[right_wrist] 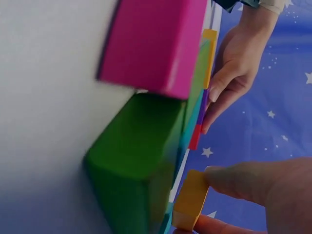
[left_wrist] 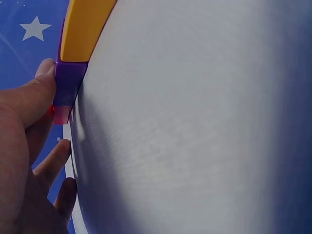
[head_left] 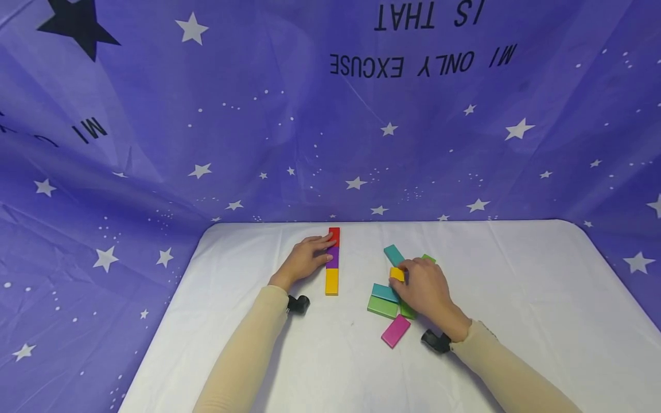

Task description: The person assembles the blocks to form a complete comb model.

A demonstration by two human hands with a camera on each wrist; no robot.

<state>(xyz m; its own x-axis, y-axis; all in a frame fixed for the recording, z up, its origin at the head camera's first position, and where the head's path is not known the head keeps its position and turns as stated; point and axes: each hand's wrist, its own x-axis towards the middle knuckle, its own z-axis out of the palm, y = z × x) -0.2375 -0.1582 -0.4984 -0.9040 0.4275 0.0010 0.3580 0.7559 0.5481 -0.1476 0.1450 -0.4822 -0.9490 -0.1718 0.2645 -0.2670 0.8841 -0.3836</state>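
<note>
Three blocks lie end to end in a straight row: a red block [head_left: 334,235], a purple block [head_left: 333,258] and a yellow block [head_left: 332,281]. My left hand [head_left: 304,259] rests against the row from the left, thumb at the purple block and extended fingertips at the red one. In the left wrist view, two of its other fingers stay apart from the blocks. My right hand [head_left: 426,287] pinches another yellow block [right_wrist: 190,200] between thumb and fingers, over the loose blocks. The palm hides part of a green block [head_left: 408,310].
Around the right hand lie a teal block [head_left: 393,254], a second teal block [head_left: 385,292], a light green block [head_left: 383,307] and a pink block [head_left: 396,331]. A green corner [head_left: 428,258] shows behind it. The white table [head_left: 320,361] meets a purple star-patterned cloth [head_left: 289,137].
</note>
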